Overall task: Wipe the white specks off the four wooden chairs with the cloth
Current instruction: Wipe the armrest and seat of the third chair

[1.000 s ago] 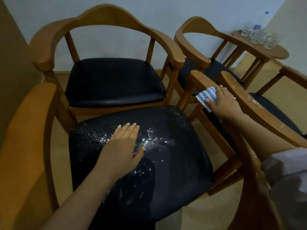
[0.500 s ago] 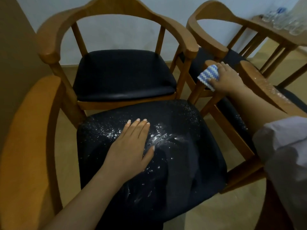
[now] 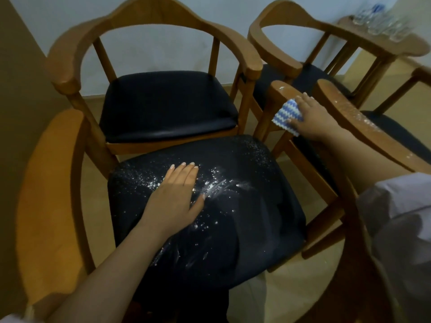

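The nearest wooden chair has a dark seat (image 3: 245, 217) dusted with white specks. My left hand (image 3: 177, 197) lies flat on that seat, fingers straight. My right hand (image 3: 310, 117) presses a blue-and-white zigzag cloth (image 3: 285, 116) onto this chair's right armrest (image 3: 283, 89), whose far tip shows a white smear. A second chair's armrest (image 3: 352, 117) just right of my hand is covered in white specks. Two more chairs stand behind: one at the back left with a clean dark seat (image 3: 168, 106), one at the back right (image 3: 275, 43).
A small wooden side table (image 3: 417, 46) at the top right carries several glasses (image 3: 382, 24) and a bottle. A pale wall runs behind the chairs, and a brown wall closes the left side. My white sleeve (image 3: 396, 220) fills the lower right.
My right hand with the cloth has slid back along the armrest toward me, uncovering the armrest's tip. The left hand stays flat on the seat. The view has shifted slightly.
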`<state>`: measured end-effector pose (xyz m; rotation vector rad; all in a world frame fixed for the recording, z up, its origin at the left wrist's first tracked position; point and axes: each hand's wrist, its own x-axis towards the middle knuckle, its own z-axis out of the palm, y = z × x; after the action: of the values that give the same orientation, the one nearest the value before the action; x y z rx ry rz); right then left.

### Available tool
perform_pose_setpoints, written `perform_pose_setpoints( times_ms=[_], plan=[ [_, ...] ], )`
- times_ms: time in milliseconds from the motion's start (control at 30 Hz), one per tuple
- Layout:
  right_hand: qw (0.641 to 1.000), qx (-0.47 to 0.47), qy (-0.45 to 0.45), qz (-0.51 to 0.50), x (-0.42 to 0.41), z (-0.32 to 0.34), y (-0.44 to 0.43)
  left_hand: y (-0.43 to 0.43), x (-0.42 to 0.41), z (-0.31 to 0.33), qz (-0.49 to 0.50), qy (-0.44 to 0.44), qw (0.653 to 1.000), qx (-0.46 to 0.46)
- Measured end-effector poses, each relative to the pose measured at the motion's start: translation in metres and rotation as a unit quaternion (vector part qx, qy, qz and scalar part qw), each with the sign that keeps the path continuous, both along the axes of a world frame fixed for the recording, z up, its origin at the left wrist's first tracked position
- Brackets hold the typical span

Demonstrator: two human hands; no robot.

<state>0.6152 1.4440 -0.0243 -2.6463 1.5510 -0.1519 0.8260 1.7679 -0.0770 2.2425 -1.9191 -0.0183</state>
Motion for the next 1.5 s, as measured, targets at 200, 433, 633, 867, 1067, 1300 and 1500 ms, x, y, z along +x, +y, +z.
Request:
perform_pose_setpoints(
  times_ms=[200, 433, 633, 867, 1067, 1300, 1500],
  plan=[
    [1.0, 0.014, -0.008, 0.013, -0.023, -0.002, 0.014, 0.003, -0.004, 0.002, 0.0, -0.01, 1.0, 0.023],
    [1.0, 0.011, -0.007, 0.016, -0.01, -0.001, -0.001, 0.001, -0.002, 0.007, 0.0, -0.001, 1.0, -0.003],
    [1.0, 0.018, -0.002, 0.014, 0.021, 0.003, -0.025, -0.004, -0.002, 0.007, -0.007, -0.002, 1.0, -0.017],
    [0.999, 0.0, -0.002, 0.036, 0.049, 0.001, -0.046, -0.004, 0.001, 0.011, -0.012, -0.005, 1.0, -0.028],
    [0.999, -0.011, -0.007, 0.036, 0.059, 0.002, -0.053, -0.004, -0.001, 0.008, -0.016, -0.002, 1.0, -0.021],
    [0.999, 0.006, 0.004, 0.044, 0.041, 0.001, -0.039, -0.001, -0.003, 0.008, -0.009, -0.005, 1.0, -0.004],
    [0.998, -0.01, 0.021, 0.056, 0.011, -0.002, -0.026, -0.002, -0.002, 0.004, -0.002, 0.002, 1.0, -0.004]
  ],
)
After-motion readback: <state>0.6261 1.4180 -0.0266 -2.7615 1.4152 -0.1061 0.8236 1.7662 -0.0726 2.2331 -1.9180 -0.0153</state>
